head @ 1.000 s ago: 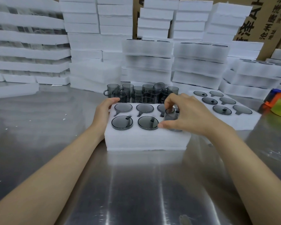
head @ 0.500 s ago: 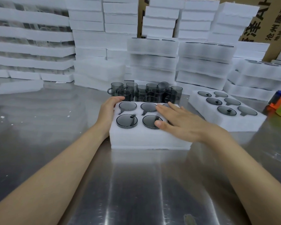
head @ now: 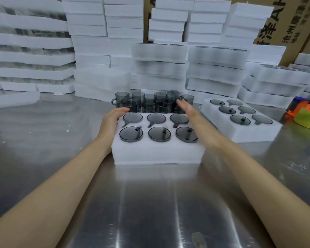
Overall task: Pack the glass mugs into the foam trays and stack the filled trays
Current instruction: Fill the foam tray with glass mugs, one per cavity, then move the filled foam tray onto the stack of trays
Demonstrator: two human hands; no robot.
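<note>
A white foam tray [head: 157, 153] lies on the steel table in front of me, and every one of its round holes holds a smoky grey glass mug [head: 159, 134]. My left hand [head: 111, 119] holds the tray's far left corner, fingers curled over the edge. My right hand [head: 188, 110] hovers over the tray's far right corner with straight fingers, holding nothing. Just behind the tray stands a cluster of loose grey mugs [head: 150, 102].
A second filled foam tray [head: 240, 133] lies to the right. Stacks of foam trays [head: 217, 68] line the back of the table, with cardboard boxes [head: 283, 20] behind. An orange and green object [head: 306, 113] sits at the right edge. The steel table [head: 150, 203] stretches toward me.
My right hand set a mug into the tray's front right hole, pressed flat on it, then lifted and moved toward the far right corner. My left hand stayed on the tray.
</note>
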